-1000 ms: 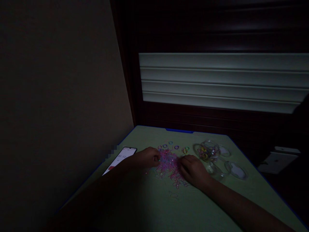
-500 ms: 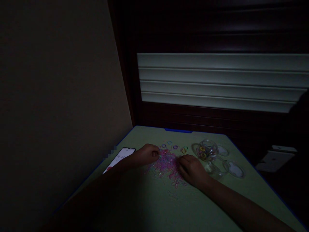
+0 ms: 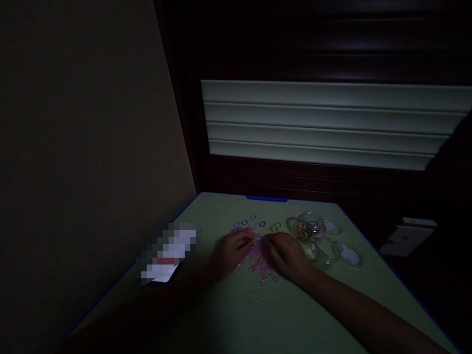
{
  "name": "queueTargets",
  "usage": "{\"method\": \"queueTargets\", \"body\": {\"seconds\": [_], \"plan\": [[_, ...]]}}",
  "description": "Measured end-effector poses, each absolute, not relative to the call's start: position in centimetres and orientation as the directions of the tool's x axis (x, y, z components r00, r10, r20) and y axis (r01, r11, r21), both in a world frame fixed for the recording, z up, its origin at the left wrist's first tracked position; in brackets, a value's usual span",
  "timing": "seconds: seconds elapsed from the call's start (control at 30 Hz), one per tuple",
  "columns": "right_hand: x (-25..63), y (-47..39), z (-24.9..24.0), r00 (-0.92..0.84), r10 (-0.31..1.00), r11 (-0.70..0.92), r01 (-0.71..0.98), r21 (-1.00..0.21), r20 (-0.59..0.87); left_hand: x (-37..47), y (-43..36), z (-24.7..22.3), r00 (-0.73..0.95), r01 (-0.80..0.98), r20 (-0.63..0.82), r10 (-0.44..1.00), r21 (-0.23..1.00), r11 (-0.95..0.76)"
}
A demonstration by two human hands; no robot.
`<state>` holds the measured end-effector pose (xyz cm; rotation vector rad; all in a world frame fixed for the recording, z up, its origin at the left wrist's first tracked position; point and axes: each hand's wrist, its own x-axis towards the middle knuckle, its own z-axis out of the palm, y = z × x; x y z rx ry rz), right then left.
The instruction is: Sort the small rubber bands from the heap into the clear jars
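A loose pink pile of thin, translucent bands (image 3: 260,267) lies on the pale-green counter (image 3: 283,319), left hand (image 3: 233,251) at nine o'clock, right hand (image 3: 289,254) at three. Both grips curl, contents I cannot tell; tangled bands could drag others astray.

A smartphone (image 3: 176,251), partly pixelated, lies between seven and eight o'clock, and a plain wall (image 3: 84,137) stands at nine. Pale louvred slats (image 3: 320,116) sit at two o'clock, a white logo-marked object (image 3: 409,242) toward four.
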<state>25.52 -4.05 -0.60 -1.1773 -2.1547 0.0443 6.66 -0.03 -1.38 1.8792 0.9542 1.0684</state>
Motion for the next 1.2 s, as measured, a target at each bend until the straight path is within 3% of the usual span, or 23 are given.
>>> {"method": "queueTargets", "body": {"seconds": [0.2, 0.37, 1.2], "plan": [[25.41, -4.06, -0.75, -0.377, 0.721, 0.647, 0.667, -0.369, 0.581, 7.17, -0.47, -2.11, 0.357, 0.371, 0.446, 0.821, 0.739, -0.563], [25.34, -4.11, -0.46, -0.396, 0.727, 0.649, 0.664, -0.372, 0.561, 7.09, -0.64, -1.77, 0.396, 0.386, 0.496, 0.773, 0.674, -0.63], [25.51, -4.16, -0.63, -0.426, 0.666, 0.714, 0.602, -0.358, 0.612, 7.13, -0.87, -1.54, 0.434, 0.424, 0.523, 0.733, 0.6, -0.679]]}}
